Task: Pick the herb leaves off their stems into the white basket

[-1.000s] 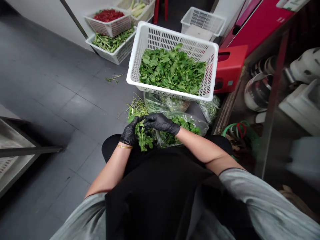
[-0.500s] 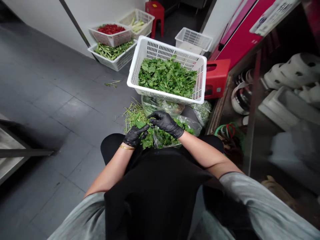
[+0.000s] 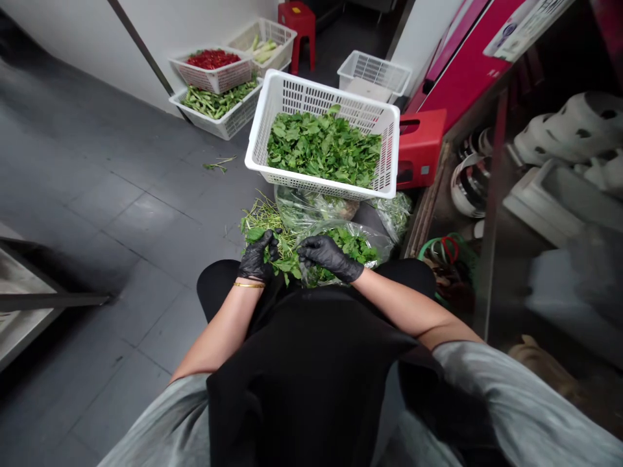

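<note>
My left hand point(image 3: 259, 255), in a black glove, is closed around some leafy greens point(image 3: 287, 263) whose leaves stick out on both sides of the fingers. A little to its right, my right hand point(image 3: 326, 255), also gloved, has its fingertips pinched at the edge of the leaves; what exactly they grip is too small to make out. Beneath my right hand lies an open clear plastic bag point(image 3: 382, 250) of the same greens. A heap of thin stems point(image 3: 263, 214) lies on the floor beyond my left hand. Ahead stands a white slotted basket point(image 3: 257, 139) filled with loose green leaves.
More bagged greens point(image 3: 311, 206) lie under the basket's near edge. At the back left, crates hold red chillies point(image 3: 213, 59) and cut green vegetables point(image 3: 214, 100). A red stool point(image 3: 298, 29) stands behind them. Shelving with white containers point(image 3: 549, 194) runs along the right.
My hands, which were close together over the greens, have drawn apart. The left has shifted slightly left and up, the right slightly right and down.
</note>
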Demonstrator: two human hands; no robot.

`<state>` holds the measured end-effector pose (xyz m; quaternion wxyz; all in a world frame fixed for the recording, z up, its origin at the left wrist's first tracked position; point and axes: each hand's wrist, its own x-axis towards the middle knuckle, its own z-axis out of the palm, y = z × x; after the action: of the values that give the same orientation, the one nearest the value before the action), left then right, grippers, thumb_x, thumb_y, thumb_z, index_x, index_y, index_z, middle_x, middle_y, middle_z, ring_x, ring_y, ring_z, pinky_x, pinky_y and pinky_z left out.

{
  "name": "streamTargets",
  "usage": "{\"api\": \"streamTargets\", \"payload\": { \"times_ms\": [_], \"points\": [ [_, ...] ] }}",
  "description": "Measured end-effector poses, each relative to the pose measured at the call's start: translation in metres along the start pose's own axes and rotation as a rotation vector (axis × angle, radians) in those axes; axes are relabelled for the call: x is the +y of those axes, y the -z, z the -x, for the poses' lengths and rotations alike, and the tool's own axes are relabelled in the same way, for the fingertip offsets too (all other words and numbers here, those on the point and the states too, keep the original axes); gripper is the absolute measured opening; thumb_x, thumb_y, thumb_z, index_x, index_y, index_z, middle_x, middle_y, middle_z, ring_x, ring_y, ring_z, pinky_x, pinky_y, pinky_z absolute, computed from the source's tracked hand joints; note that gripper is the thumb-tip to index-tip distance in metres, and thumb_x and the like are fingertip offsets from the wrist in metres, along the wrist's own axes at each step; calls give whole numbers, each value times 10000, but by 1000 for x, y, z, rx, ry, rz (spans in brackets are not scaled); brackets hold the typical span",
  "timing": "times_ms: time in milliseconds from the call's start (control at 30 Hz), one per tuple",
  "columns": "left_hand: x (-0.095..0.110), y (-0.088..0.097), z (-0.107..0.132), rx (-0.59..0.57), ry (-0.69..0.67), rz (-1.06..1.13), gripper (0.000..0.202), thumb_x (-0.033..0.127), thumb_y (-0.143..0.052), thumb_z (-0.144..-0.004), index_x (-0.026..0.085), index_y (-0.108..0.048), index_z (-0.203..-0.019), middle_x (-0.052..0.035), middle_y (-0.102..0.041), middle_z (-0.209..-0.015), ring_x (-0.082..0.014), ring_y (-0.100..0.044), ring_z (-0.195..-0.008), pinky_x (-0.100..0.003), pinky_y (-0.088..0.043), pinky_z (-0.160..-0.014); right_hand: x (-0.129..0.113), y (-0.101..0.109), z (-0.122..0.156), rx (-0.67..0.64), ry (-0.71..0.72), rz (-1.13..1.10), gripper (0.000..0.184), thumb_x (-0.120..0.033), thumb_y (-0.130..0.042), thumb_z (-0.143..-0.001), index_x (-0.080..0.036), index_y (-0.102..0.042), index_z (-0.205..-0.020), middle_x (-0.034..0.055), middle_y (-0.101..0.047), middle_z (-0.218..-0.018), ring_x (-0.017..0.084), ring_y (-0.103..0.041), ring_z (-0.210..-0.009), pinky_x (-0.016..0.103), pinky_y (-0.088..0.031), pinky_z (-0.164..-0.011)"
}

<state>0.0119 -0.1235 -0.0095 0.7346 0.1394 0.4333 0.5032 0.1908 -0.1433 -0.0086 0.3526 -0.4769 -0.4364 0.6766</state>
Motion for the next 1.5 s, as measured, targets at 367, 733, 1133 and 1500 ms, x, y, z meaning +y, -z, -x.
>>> {"api": "streamTargets", "payload": {
  "times_ms": [367, 733, 1133, 1500],
  "points": [
    [-3, 2, -3, 50, -67, -71, 312, 218, -856, -617, 140, -583, -746, 54, -546, -540, -36, -399, -370, -151, -265, -329, -9, 21, 4, 110, 214, 115, 425, -553, -779, -676, -165, -619, -739, -17, -599, -642, 107, -532, -560, 253, -437, -567],
    [-1, 3, -1, 128, 35, -43, 334, 207, -830, -666, 170, -501, -712, 72, -508, -518, -28, -379, -357, -140, -244, -340, -6, 6, 12, -61, 545, 493, 276, -456, -665, -840, -182, -684, -811, 26, -628, -780, 142, -552, -722, 284, -438, -727],
    [-17, -3, 0, 66, 65, -146, 268, 213, -849, -616, 147, -597, -678, 36, -565, -524, -68, -473, -389, -175, -324, -355, -3, 0, -20, 39, 489, 581, 309, -474, -651, -834, -168, -697, -829, 56, -681, -859, 168, -590, -819, 293, -456, -802],
    [-8, 4, -5, 170, -46, -176, 245, 224, -822, -617, 140, -609, -704, 8, -612, -536, -70, -466, -369, -175, -278, -330, -9, 29, -2, 64, 252, 431, 442, -579, -766, -681, -165, -637, -768, -14, -606, -692, 128, -527, -648, 256, -417, -636]
  ]
}}
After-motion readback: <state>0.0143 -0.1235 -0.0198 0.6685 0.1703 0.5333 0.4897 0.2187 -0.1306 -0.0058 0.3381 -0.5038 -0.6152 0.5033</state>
